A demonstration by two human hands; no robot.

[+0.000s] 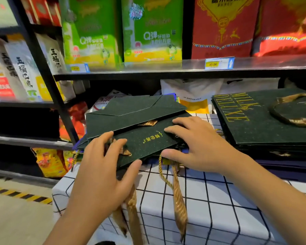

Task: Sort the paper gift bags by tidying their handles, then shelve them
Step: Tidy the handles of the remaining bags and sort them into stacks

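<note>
A loose pile of flat, dark green paper gift bags (131,124) with gold lettering lies near the left end of a table (219,200) covered in a white cloth with a black grid pattern. The left hand (102,167) lies on the near left corner of the top bag, fingers relaxed and spread over a gold ribbon handle (125,152) folded onto the bag's face, thumb hooked round the near edge. The right hand (196,144) rests flat on the right side of the same bag, fingers extended and slightly apart, thumb at the near edge; it grips nothing. Below the pile's near edge, two gold ribbon handles (179,200) hang over the cloth toward the table's front, and a twisted gold cord handle (163,174) loops out beside them. To the right, well apart from the hands, sits a neater stack of dark green gift bags (251,124) printed with gold "MILK DELUXE" lettering, a gold ribbon handle (290,110) curled on its top. Behind the table a dark metal shelf (166,74) carries green and yellow boxes (152,32), red gift boxes (223,29) and a yellow price tag (213,64). White plastic bags (193,92) lie beneath the shelf behind the pile.
</note>
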